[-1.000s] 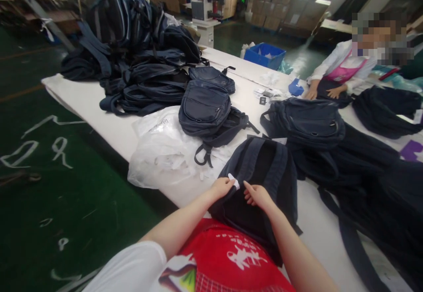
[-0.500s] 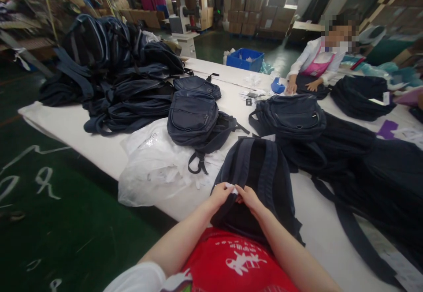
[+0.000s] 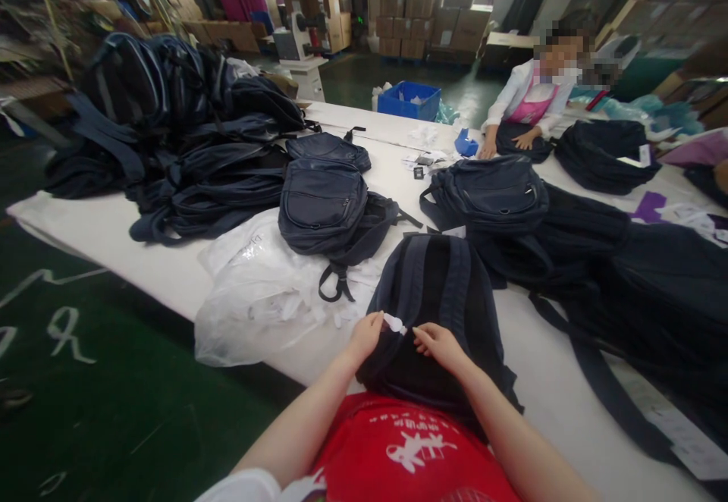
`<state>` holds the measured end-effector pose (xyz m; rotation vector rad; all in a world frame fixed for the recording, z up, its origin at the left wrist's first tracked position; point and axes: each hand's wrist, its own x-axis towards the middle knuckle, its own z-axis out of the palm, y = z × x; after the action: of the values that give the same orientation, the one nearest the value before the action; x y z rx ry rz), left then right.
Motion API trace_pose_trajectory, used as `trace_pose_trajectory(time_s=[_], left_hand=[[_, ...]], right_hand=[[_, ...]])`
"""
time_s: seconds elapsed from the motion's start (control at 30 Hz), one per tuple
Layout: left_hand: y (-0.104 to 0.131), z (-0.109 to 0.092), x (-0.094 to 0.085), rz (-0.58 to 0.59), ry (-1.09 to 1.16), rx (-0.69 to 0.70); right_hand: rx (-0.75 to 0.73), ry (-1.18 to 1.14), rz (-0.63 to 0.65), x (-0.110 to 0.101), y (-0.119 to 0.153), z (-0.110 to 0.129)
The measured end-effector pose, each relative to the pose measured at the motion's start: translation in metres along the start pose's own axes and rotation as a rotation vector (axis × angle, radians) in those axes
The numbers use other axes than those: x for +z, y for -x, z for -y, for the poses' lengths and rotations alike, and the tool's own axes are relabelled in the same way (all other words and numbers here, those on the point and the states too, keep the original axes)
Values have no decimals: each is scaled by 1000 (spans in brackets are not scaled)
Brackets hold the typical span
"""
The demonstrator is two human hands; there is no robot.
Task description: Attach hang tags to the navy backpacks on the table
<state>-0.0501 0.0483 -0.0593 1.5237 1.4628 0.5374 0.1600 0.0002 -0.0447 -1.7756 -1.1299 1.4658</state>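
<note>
"Backpack (image 3: 433,301) first: where have you got it?"

"On the surface (image 3: 551,381), at its near edge, close against your red apron (image 3: 421,456). Two shoulder straps (image 3: 456,282) face up, black panel (image 3: 435,267) between them."

"Your left hand (image 3: 365,337)?"

"Grasping. You're pinching a small white slip (image 3: 393,324) by one end, over the left side of the backpack. Can't tell if the slip is fixed to it."

"Your right hand (image 3: 440,346)?"

"Over the backpack, fingers curled, thumb and forefinger close together, tips just beside the slip's other end, small gap showing. Can't tell if you've got something thin in there."

"Quick, what's around you?"

"Clear plastic bag (image 3: 239,335) with white bits (image 3: 296,306) on your left, hanging partly over the near edge. Navy pack (image 3: 321,202) just past it, strap end trailing toward you. Big heap of dark packs (image 3: 176,123) toward the surface's left end. Stuffed pack (image 3: 494,195) beyond your backpack to the right, more dark fabric (image 3: 671,274) spread from there toward the right."

"Far edge?"

"Co-worker (image 3: 528,104) across from you, toward the right, both hands on a dark item (image 3: 515,143). Blue piece (image 3: 466,143) near those hands, purple piece (image 3: 648,206) farther right. Blue bin (image 3: 406,109) stands past the far edge."
</note>
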Motion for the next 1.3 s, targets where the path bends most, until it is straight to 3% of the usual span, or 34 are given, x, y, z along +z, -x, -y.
trace_pose_trajectory(time_s=[0.1, 0.2, 0.3, 0.4, 0.5, 0.67, 0.77, 0.9, 1.07, 1.2, 1.3], left_hand=[[10, 8, -18, -116, -20, 24], [24, 16, -23, -216, -91, 102], [36, 21, -12, -301, -240, 199], [42, 23, 3, -219, -324, 57], [38, 25, 12, -69, -324, -80], [25, 26, 12, -97, -356, -342], [24, 27, 11, -69, -135, -449], [33, 22, 7, 16, 124, -394], [31, 1, -11, 63, 199, -288], [5, -8, -40, -32, 83, -242], [-16, -7, -57, -140, -55, -222]], right_hand=[[-89, 123, -182, -48, 20, -13], [-52, 336, -351, -98, 42, -32], [66, 423, -432, -130, 64, -53], [162, 435, -509, -142, 81, -73], [254, 399, -566, -138, 90, -91], [325, 230, -468, -118, 94, -106], [313, 83, -448, -112, 93, -110], [347, -135, -375, -109, 90, -118], [431, -378, -304, -102, 85, -115], [387, -427, -304, -82, 80, -96], [281, -271, -238, -56, 72, -86]])
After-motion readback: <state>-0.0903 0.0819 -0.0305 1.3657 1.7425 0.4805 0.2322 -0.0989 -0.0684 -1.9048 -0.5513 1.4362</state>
